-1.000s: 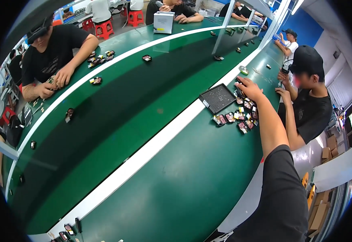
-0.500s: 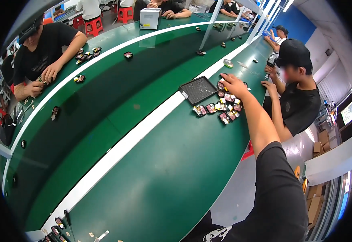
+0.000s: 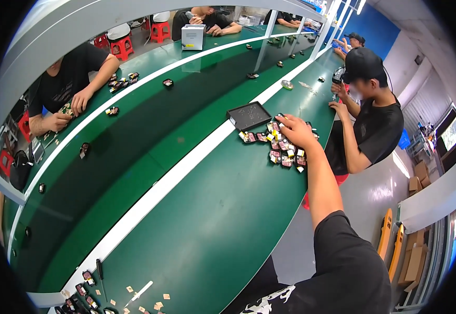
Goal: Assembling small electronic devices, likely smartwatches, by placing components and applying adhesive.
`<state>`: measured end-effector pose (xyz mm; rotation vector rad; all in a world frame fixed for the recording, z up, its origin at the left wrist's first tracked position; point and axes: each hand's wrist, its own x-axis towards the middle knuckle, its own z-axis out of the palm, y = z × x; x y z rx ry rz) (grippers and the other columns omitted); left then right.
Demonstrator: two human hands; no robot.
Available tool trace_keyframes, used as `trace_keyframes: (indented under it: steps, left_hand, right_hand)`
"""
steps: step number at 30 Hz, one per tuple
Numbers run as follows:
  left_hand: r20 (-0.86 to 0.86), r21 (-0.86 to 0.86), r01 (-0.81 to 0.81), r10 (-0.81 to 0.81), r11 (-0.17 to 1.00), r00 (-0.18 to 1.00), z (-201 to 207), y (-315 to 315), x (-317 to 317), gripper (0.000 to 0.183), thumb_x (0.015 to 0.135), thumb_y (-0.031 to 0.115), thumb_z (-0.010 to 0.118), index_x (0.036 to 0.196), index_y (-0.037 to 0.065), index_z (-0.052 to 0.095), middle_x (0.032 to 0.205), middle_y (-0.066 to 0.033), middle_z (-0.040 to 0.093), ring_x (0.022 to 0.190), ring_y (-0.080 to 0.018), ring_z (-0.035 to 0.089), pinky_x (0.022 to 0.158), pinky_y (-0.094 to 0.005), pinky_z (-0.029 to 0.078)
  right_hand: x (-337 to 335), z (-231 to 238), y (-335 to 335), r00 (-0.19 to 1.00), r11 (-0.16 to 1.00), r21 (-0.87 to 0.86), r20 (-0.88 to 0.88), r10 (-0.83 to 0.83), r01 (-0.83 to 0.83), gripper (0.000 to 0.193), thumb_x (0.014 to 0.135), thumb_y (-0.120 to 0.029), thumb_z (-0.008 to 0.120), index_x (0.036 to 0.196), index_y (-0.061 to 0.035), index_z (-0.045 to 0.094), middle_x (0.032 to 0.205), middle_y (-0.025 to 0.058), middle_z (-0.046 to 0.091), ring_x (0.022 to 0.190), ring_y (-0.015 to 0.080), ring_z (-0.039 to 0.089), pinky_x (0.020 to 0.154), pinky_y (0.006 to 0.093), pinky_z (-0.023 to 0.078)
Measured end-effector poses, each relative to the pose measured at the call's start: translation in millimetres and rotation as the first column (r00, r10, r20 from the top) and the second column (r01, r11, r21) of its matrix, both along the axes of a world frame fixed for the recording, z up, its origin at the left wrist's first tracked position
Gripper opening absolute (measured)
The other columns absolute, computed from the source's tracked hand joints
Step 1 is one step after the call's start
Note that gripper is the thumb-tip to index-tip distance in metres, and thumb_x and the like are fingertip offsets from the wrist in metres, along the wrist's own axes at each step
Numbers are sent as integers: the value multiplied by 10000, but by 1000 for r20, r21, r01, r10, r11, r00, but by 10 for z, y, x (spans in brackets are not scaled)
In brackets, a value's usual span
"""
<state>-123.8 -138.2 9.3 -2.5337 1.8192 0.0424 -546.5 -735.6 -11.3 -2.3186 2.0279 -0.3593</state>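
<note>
My right hand (image 3: 297, 132) reaches far out over a heap of small black-cased parts (image 3: 286, 159) with pinkish faces and white and yellow bits. Its fingers are apart and slightly bent, lying over the upper side of the heap; some parts are hidden beneath the palm. Touching or close to the heap's left side is a shallow black tray (image 3: 249, 116) with tiny pale specks in it. My left hand is out of view.
More black parts and a thin black-handled tool (image 3: 100, 269) lie at the lower left, beside a white stick (image 3: 140, 293) and tan chips. A dark belt (image 3: 134, 136) carries scattered parts. A co-worker (image 3: 374, 115) sits beyond my right arm; others sit across.
My right hand has drawn back toward me across the heap, and several parts have shifted nearer with it. The view has turned slightly, showing more of the lower-left corner.
</note>
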Motion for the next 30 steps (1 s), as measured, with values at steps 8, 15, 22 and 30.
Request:
trace_keyframes:
  steps: [8,15,22,30]
  left_hand:
    - [-5,-51,0,0,999,1000,1,-7,19,651,855,366,657,1453,117,589,1549,-257,466,1429,-476,420,1158,-728,239]
    - [-18,-104,-30,28,994,999,-43,-3,-3,616,856,369,669,1425,140,609,1560,-221,477,1416,-448,450,1140,-747,254]
    - [-55,-140,-38,31,989,998,-20,10,-12,596,865,366,681,1414,146,610,1590,-212,451,1424,-446,439,1131,-770,239]
    - [-119,-194,-34,11,980,993,-42,85,42,589,860,388,696,1399,162,627,1597,-186,452,1422,-437,442,1112,-801,223]
  right_hand:
    - [409,-81,464,1000,999,20,7,29,-29,543,912,-456,595,1447,-368,608,1594,2,488,1452,409,432,1152,698,281]
    - [893,-44,918,996,997,19,30,80,-81,492,934,-467,605,1418,-385,630,1598,7,491,1468,484,383,1165,723,236]
    - [1463,-4,1407,995,995,-11,20,95,-95,487,920,-395,616,1405,-373,648,1572,21,514,1438,473,423,1161,677,256]
    - [2194,10,2010,996,997,-11,21,81,-81,495,927,-435,600,1415,-357,635,1568,57,510,1427,495,420,1128,783,232]
